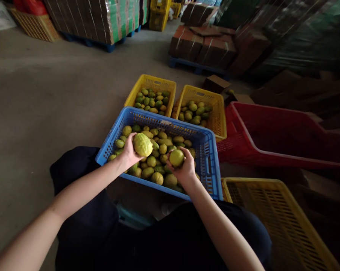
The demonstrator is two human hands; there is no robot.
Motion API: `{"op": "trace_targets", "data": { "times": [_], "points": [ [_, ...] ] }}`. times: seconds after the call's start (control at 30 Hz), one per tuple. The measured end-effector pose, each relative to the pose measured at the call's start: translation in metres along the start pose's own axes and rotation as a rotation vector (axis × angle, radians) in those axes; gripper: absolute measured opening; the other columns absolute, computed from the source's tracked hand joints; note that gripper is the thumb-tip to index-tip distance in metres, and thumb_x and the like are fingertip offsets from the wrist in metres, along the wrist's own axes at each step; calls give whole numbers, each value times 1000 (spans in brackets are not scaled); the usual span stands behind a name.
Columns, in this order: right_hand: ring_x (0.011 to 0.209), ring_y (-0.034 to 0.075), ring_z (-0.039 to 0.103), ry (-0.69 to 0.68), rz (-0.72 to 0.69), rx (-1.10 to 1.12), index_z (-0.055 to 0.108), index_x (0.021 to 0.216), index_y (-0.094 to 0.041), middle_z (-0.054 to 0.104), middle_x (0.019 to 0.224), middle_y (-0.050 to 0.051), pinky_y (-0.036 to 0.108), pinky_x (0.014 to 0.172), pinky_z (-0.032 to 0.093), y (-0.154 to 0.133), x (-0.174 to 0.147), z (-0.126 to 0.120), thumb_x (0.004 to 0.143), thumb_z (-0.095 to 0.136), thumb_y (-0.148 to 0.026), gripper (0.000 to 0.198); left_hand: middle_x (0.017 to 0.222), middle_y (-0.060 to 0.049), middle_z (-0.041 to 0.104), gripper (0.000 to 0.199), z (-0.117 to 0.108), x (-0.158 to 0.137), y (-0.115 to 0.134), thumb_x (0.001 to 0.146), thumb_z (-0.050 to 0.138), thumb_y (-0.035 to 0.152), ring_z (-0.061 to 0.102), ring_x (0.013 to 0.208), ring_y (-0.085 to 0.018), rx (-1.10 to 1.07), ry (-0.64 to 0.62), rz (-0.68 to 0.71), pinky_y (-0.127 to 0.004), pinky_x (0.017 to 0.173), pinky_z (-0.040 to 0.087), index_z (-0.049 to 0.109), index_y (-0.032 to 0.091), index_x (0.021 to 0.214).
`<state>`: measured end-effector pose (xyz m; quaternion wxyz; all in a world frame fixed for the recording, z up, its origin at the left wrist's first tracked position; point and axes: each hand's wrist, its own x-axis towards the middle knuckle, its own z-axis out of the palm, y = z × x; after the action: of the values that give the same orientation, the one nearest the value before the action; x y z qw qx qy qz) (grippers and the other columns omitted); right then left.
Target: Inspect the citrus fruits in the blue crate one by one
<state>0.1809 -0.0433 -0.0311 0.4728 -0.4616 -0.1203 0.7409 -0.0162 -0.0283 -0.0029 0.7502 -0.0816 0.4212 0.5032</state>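
My left hand (128,152) is wrapped round a large, bumpy yellow-green lemon (143,145), held above the left half of a blue crate (217,169). A smaller, smoother green lemon (176,158) is gripped in my right hand (187,168), over the crate's right half. Beneath both hands, many loose lemons (151,162), green to yellow, fill much of the crate. Its right end shows bare blue slatted floor and wall. The crate stands between and in front of my knees.
Behind the blue crate are two yellow crates (173,90) partly filled with green and yellow lemons (151,101). A red bin (271,152) stands to the right, and another yellow crate (283,214) is by my right knee. Stacked cartons (202,45) sit on blue pallets farther back.
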Motion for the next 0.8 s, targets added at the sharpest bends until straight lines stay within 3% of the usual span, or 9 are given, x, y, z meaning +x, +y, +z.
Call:
{"op": "trace_targets", "data": {
  "times": [0.1,0.23,0.43,0.63,0.8],
  "points": [
    [51,16,58,0,-10,7,66,74,-17,67,65,5,24,39,43,-3,-1,1,73,62,-44,27,80,-8,72,36,1,-3,3,91,48,45,71,73,-21,-66,-62,-15,-33,65,59,66,15,100],
    [61,19,63,-57,-28,9,69,78,-19,70,70,6,28,49,52,-5,-2,1,72,62,-42,25,84,-8,72,37,6,-15,6,94,48,44,69,73,-18,-132,-282,-88,-28,64,57,67,15,106],
    [61,20,63,-117,-35,-20,70,81,-18,70,72,6,28,49,51,-6,-4,1,70,61,-45,30,86,-6,73,42,10,-23,7,96,46,50,69,71,-16,-65,-406,-24,-28,67,56,70,17,106],
    [64,20,63,-43,-113,-23,65,70,-20,67,70,4,26,43,46,-2,-8,10,69,61,-38,18,96,-9,75,55,5,-17,4,98,37,55,70,71,-18,-21,-448,-45,-33,74,58,67,13,117],
    [58,20,61,-8,-142,-39,61,64,-21,64,61,4,25,34,35,3,-9,16,65,61,-37,16,95,-13,75,56,3,-10,-7,98,33,53,73,82,-23,6,-422,-94,-39,80,58,68,10,102]
  ]
}}
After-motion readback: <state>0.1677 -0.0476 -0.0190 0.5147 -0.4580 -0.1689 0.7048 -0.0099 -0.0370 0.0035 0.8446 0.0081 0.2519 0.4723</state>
